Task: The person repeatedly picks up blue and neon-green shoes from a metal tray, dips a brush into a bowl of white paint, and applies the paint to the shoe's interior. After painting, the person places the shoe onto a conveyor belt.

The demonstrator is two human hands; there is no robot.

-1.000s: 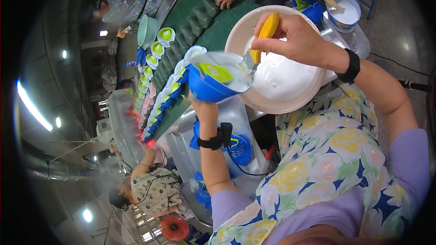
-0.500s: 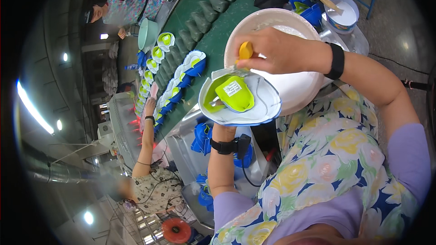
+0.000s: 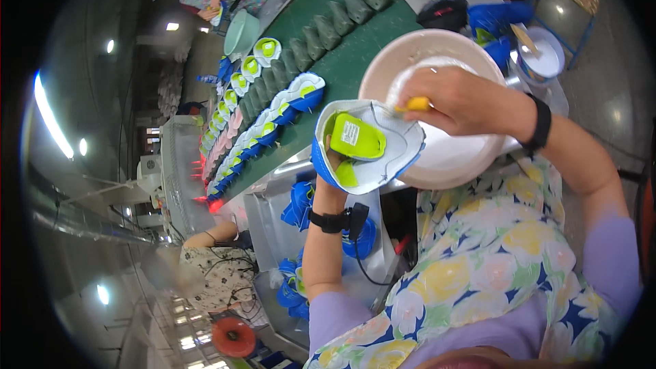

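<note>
A person in a floral apron and lilac sleeves works at a green conveyor worktop [image 3: 355, 61]. The left hand [image 3: 333, 158] reaches up inside a blue and white shoe upper with a lime-green insole [image 3: 365, 145], fingers closed around its inner wall and holding it open-side up, just in front of the chest. The right hand [image 3: 465, 101] is closed around a yellow-handled brush [image 3: 413, 104], whose tip touches the white rim of the upper. Right behind both sits a large round cream bowl of white paste [image 3: 437, 157], its near edge hidden by the shoe.

Judging from this position, paste could drip from the brush onto the apron or the green insole, since the upper is held tilted above the lap. The upper could also slip, as only one hand supports it from within. The bowl sits close to the worktop's edge, so a knock from the right forearm might tip it.

A small rectangular label, lime green with dark print too small to tell, lies on the insole. Rows of similar blue, white and green shoe uppers [image 3: 260, 130] line the conveyor's left side, beside a row of dark grey-green shoe lasts [image 3: 321, 34]. A pale green plastic bucket [image 3: 240, 33] stands at the far end, near another worker. A small round white tub with a stick in it [image 3: 543, 58] sits to the right.
</note>
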